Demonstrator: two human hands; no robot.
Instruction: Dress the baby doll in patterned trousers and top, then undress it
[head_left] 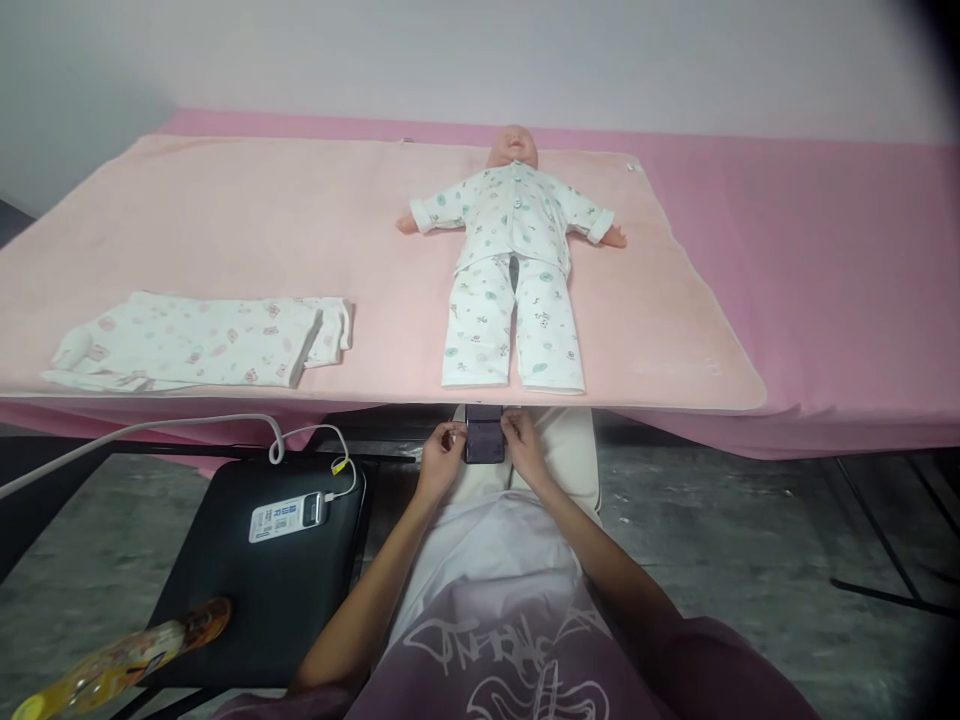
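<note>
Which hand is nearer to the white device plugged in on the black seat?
Left. The left hand is at the dark phone's left edge, to the right of the white device; the right hand is at the phone's right edge, farther away.

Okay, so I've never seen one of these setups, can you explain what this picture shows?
There's no machine here, just a person's two bare hands. The single picture comes from a camera worn on the head, looking forward and down. The left hand and right hand hold a dark, phone-like device by its sides, over the lap. On the pale pink mat lie a doll in patterned pajamas, arms spread, and, to the left, folded patterned clothing. Lower left, a white gadget with a cable plugged in rests on a black seat.
</note>
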